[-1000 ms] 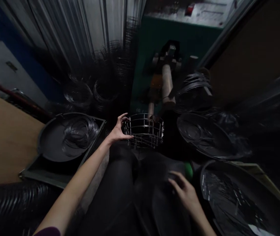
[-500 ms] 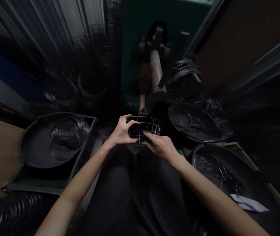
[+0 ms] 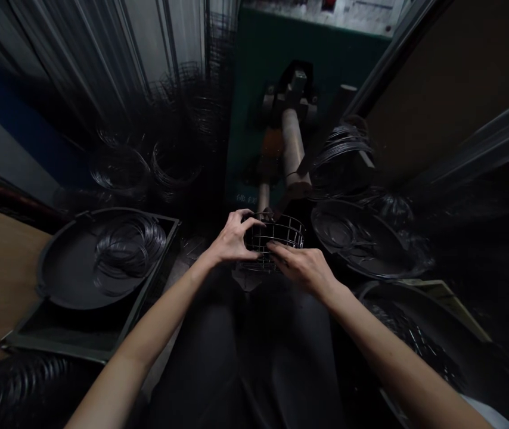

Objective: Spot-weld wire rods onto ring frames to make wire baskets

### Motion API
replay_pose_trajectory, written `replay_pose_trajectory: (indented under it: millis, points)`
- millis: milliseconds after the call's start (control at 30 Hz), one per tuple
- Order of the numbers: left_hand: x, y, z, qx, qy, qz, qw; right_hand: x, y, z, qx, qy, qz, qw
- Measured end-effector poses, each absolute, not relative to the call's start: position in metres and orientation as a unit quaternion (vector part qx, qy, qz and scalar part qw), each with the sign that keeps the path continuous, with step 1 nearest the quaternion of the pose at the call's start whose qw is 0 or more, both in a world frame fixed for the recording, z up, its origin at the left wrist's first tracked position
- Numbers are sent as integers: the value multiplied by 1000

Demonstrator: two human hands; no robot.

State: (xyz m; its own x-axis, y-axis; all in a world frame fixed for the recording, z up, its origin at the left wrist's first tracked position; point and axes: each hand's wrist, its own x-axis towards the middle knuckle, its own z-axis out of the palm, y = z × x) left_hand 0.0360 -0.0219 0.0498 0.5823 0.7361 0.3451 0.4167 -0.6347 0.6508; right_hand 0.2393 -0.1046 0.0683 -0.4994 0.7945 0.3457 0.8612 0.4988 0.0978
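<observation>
A round wire basket (image 3: 288,233) of dark metal rings and crossbars is held above my lap. My left hand (image 3: 235,237) grips its left side, fingers over the top ring and thumb low on the side. With fingers closed on the near lower wires, my right hand (image 3: 301,262) holds it from the front right. The basket's far edge is close to the tip of a metal rod (image 3: 264,195) on the machine. My fingers hide part of the near mesh.
The green machine (image 3: 254,77) with a thick metal arm (image 3: 293,140) stands ahead. A black pan (image 3: 64,268) with wire rings (image 3: 133,244) sits on a frame at left. More black pans (image 3: 397,253) holding wire parts stand at right. Wire coils (image 3: 120,170) lie behind on the left.
The view has shifted, so the surroundings sit slightly lower and further right. Both hands keep hold of the basket, which shows more of its mesh side now.
</observation>
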Motion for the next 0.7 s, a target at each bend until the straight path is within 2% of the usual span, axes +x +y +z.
replay_pose_trajectory:
  millis: [233, 333, 567, 700]
  points:
    - [38, -10, 54, 856, 341, 293, 256, 239, -94, 78, -531, -839, -49, 110]
    - [38, -10, 57, 853, 348, 281, 270, 237, -98, 79, -555, -820, -20, 140]
    - [43, 0, 62, 840, 373, 279, 279, 237, -102, 70, -602, -763, -69, 225]
    - [47, 14, 64, 836, 384, 271, 285, 241, -86, 71, -606, -748, -47, 265]
